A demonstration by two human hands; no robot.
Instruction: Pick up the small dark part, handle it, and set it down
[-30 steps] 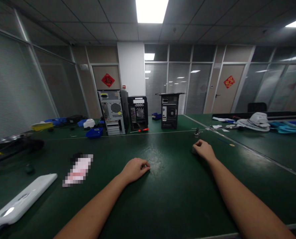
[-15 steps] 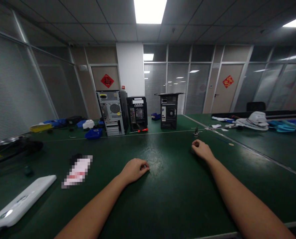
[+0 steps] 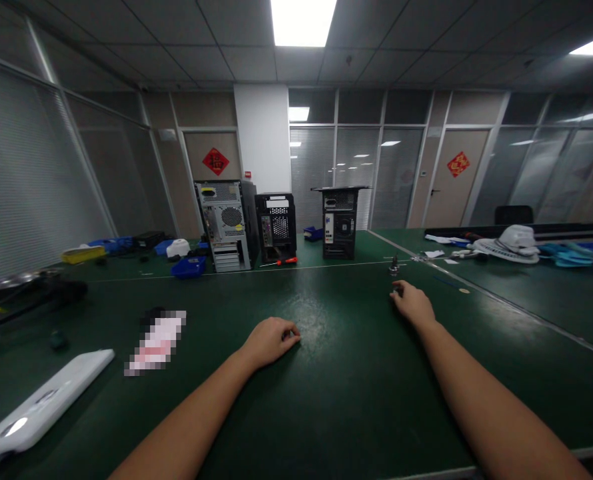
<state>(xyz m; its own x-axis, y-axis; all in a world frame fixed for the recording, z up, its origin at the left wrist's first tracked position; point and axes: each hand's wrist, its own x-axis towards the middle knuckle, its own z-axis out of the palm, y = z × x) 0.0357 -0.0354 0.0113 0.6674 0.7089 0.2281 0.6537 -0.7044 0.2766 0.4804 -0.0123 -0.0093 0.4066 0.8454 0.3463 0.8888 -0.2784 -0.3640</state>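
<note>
My left hand (image 3: 271, 340) rests on the green tabletop with its fingers curled and its thumb near the index finger; whatever may be inside is hidden. My right hand (image 3: 415, 305) lies farther out to the right, palm side down. A small gap shows between its thumb and index finger, and I make out nothing held there. Just beyond its fingertips stands a small upright metal part (image 3: 394, 267), too small to name. Between and ahead of my hands, the green table (image 3: 336, 367) has a pale scuffed patch.
Three computer cases stand at the back: a silver one (image 3: 229, 227), a black one (image 3: 276, 227) and another black one (image 3: 339, 230). A red-handled screwdriver (image 3: 287, 261) lies before them. Left are a blue tray (image 3: 188, 267) and a white device (image 3: 46, 400); right, a white hat (image 3: 514, 243).
My right hand has shifted slightly to the right, and its thumb and index finger have parted a little. My left hand has stayed in place.
</note>
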